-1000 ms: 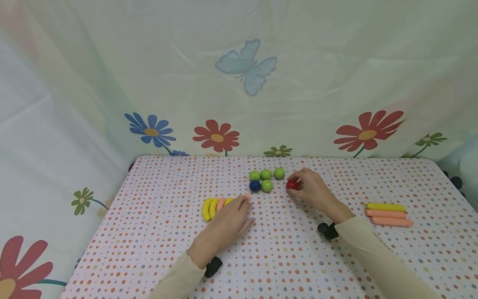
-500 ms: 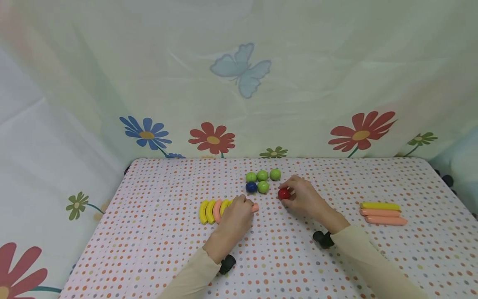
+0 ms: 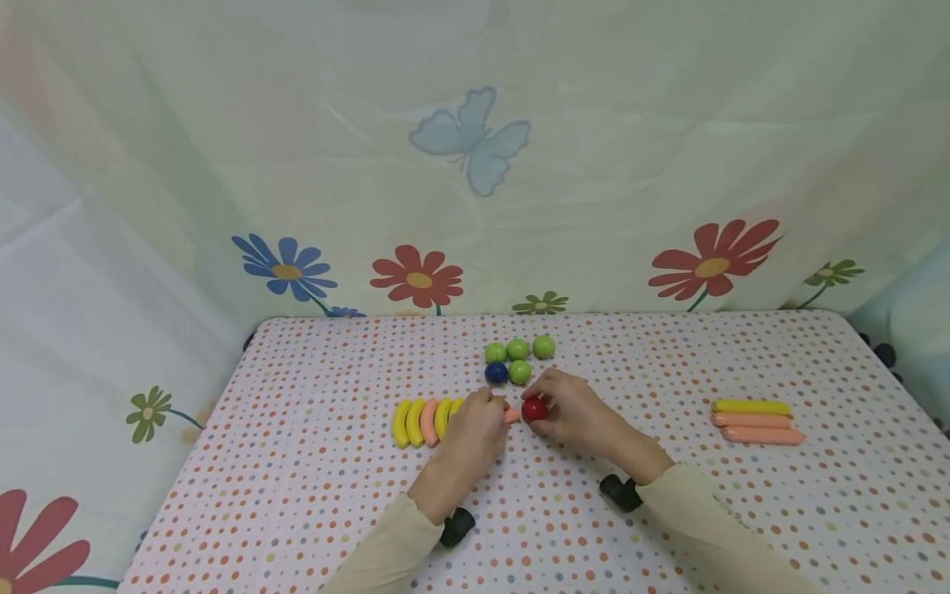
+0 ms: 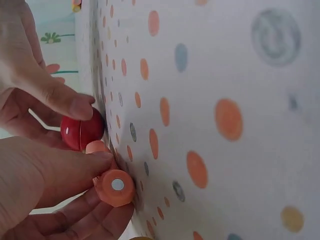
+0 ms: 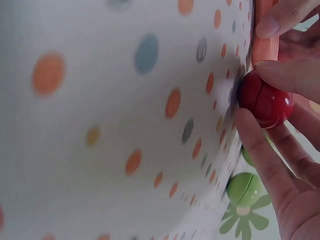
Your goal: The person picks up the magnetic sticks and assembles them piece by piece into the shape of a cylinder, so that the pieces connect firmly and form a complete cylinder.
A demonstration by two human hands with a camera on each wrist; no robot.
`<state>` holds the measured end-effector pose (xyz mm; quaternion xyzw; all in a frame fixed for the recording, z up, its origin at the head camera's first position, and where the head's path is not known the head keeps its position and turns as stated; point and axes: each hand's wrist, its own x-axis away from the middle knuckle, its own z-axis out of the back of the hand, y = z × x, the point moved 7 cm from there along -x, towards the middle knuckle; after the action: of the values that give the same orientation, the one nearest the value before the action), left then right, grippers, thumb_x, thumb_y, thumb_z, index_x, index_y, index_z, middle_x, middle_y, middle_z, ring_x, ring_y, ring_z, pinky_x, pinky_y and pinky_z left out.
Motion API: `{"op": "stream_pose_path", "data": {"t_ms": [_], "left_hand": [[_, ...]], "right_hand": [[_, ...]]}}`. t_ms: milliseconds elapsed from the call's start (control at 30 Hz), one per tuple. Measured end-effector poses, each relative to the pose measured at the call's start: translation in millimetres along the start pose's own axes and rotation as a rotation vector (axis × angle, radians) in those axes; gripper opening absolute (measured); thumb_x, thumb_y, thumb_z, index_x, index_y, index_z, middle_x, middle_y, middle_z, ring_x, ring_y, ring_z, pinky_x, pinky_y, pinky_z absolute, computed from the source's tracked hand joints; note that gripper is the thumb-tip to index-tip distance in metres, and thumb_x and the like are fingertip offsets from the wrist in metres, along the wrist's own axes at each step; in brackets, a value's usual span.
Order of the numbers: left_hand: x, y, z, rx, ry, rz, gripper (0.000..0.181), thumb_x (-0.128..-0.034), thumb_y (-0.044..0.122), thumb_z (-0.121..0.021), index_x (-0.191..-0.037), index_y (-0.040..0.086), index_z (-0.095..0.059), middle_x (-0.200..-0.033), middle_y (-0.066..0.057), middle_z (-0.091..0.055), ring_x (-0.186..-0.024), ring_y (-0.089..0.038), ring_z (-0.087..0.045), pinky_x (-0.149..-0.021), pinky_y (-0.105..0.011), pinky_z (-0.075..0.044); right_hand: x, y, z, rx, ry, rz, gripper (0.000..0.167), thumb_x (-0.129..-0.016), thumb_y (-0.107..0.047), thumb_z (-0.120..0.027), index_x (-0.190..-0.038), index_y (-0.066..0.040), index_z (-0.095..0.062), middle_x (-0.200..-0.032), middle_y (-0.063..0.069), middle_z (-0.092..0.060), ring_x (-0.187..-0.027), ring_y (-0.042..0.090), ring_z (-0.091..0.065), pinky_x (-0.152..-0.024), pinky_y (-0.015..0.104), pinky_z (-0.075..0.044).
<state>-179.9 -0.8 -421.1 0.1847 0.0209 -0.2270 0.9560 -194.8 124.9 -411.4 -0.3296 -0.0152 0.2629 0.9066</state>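
Observation:
In the head view my left hand (image 3: 471,429) pinches a salmon-orange stick (image 3: 512,416), whose end pokes out past the fingers. The left wrist view gives that stick a round end with a white dot. A glossy red ball (image 3: 534,409) with a seam round it sits close to the stick's tip. My right hand (image 3: 582,419) grips this ball between thumb and fingers, low against the tabletop. Left of my left hand lies a row of curved yellow pieces (image 3: 414,423) with a salmon one (image 3: 429,422) among them; the hand hides the row's right end.
Several green balls (image 3: 518,350) and one dark blue ball (image 3: 496,374) stand grouped behind the hands. At the right lie a yellow stick (image 3: 751,407) and two salmon sticks (image 3: 763,435). A dotted cloth (image 3: 312,495) covers the table; a printed curtain (image 3: 594,165) hangs behind it.
My right hand has carried the red ball left and nearer, up to the stick. My left hand has moved slightly and now pinches the salmon-orange stick, turned so its tip points right.

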Motion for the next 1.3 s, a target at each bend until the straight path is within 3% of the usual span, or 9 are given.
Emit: {"op": "stream_pose_path", "data": {"t_ms": [333,600,867,1067,1167,1300], "left_hand": [[0.4,-4.8,1.1,0.063,0.001,0.011,0.011,-0.0928,0.006,-0.080,-0.099,0.000,-0.073,-0.092,-0.008,-0.061,-0.080,-0.019,-0.059,-0.066,-0.027,-0.054],[0.4,-1.9,-1.0,0.038,-0.036,0.025,0.012,-0.0946,0.009,-0.079,-0.100,0.001,-0.072,-0.097,-0.009,-0.062,-0.082,-0.019,-0.058,-0.065,-0.024,-0.052],[1.2,1.2,-0.3,0.068,-0.008,-0.002,0.019,-0.0922,0.011,-0.082,-0.105,0.000,-0.074,-0.098,-0.008,-0.061,-0.077,-0.015,-0.057,-0.064,-0.020,-0.050],[-9.2,0.0,12.9,0.085,0.079,0.012,0.034,-0.0963,0.016,-0.078,-0.123,-0.001,-0.065,-0.108,-0.014,-0.061,-0.086,-0.021,-0.063,-0.067,-0.029,-0.056],[-16.5,-2.7,19.3,0.072,0.115,0.017,0.035,-0.0981,0.013,-0.074,-0.128,-0.001,-0.063,-0.111,-0.016,-0.058,-0.090,-0.025,-0.062,-0.062,-0.032,-0.055],[-25.6,-9.1,19.0,0.030,0.088,0.031,0.031,-0.1005,0.009,-0.068,-0.129,-0.002,-0.064,-0.108,-0.016,-0.055,-0.089,-0.025,-0.057,-0.056,-0.028,-0.051]], "right_hand": [[-4.0,-4,-7,0.022,-0.023,0.024,0.028,-0.081,0.007,-0.085,-0.106,0.001,-0.074,-0.103,0.008,-0.067,-0.089,0.018,-0.065,-0.073,0.029,-0.057],[0.3,-2,-10,0.014,-0.040,-0.037,0.020,-0.085,0.002,-0.083,-0.102,-0.005,-0.076,-0.099,0.000,-0.065,-0.085,0.012,-0.058,-0.075,0.030,-0.054],[11.7,6,0,0.035,-0.051,-0.058,0.021,-0.085,0.000,-0.083,-0.105,-0.003,-0.076,-0.095,-0.001,-0.064,-0.081,0.011,-0.055,-0.068,0.026,-0.051],[25.1,17,19,0.058,-0.039,-0.084,0.023,-0.084,-0.001,-0.085,-0.106,-0.001,-0.076,-0.097,0.001,-0.066,-0.081,0.012,-0.057,-0.068,0.026,-0.052],[34.0,26,29,0.056,-0.024,-0.101,0.023,-0.083,-0.002,-0.086,-0.105,-0.002,-0.076,-0.096,0.000,-0.066,-0.079,0.012,-0.055,-0.065,0.025,-0.049],[42.2,36,35,0.072,-0.023,-0.129,0.024,-0.083,-0.003,-0.087,-0.104,-0.003,-0.077,-0.097,0.000,-0.065,-0.079,0.012,-0.054,-0.065,0.025,-0.049]]}}
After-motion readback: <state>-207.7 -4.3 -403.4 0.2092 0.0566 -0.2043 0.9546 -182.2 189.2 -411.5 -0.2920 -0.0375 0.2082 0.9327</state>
